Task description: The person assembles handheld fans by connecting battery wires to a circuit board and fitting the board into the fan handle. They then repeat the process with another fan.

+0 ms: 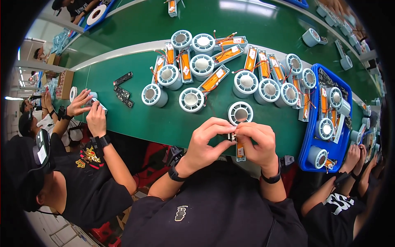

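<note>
At the near edge of a dark green tabletop (164, 125), the person's left hand (207, 142) and right hand (260, 142) meet, a dark band on each wrist. The left thumb and forefinger pinch a small dark-and-pale piece (231, 136), its kind too small to tell; the right thumb and fingertips press in against it from three o'clock, while how the hidden fingers of both hands are set cannot be told. Just beyond, at twelve o'clock from the hands, sits the pale blue-grey round housing with a silver disc (240, 113); a narrow grey stem with an orange pack (240, 153) shows between the hands and below them, toward six o'clock, partly covered by the fingers. Similar round units with orange-packed stems crowd the table, one group toward eleven o'clock (191, 100), another from twelve to two (268, 90). Between two and three o'clock, a bright blue plastic tray (305, 155) holds more of them. Black circuit boards (122, 94) lie toward ten o'clock; below them, near nine, a co-worker's hands (95, 117) handle a pale piece.
</note>
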The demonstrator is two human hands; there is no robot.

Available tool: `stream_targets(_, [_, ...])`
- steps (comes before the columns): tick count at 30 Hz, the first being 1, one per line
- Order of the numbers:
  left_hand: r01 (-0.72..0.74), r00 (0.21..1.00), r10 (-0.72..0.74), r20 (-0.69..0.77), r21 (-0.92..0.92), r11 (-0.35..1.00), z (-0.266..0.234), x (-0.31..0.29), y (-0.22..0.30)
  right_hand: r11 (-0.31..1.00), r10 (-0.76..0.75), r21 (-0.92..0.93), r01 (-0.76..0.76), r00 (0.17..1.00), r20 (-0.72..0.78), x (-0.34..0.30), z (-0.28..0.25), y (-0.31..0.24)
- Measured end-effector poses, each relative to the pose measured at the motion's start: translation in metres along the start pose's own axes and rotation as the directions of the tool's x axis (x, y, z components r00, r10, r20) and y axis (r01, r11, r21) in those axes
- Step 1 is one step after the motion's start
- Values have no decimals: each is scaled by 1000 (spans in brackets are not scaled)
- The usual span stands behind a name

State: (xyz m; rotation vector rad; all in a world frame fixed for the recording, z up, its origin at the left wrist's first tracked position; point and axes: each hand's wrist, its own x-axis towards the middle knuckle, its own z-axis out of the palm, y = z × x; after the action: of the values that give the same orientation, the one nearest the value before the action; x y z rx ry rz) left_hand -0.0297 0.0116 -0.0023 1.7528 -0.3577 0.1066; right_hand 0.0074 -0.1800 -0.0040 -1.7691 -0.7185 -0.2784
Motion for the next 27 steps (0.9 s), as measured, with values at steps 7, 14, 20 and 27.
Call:
stream_targets(7, [27, 1000, -27, -3, -22, 999, 3, -1, 1, 995, -41, -90, 43, 999, 21, -1, -4, -2])
stream_targets(14, [15, 1000, -15, -2, -25, 1000, 7, -2, 0, 1000, 12, 7, -12, 1000, 9, -3, -5, 2])
stream_targets(20, [9, 1000, -9, -18, -5, 1000, 10, 1, 4, 1000, 19, 20, -19, 1000, 7, -4, -10, 4])
stream_targets(27, [-41, 999, 41, 0, 52, 998, 4, 8, 4, 1000, 12, -27, -10, 997, 72, -5, -14, 3])
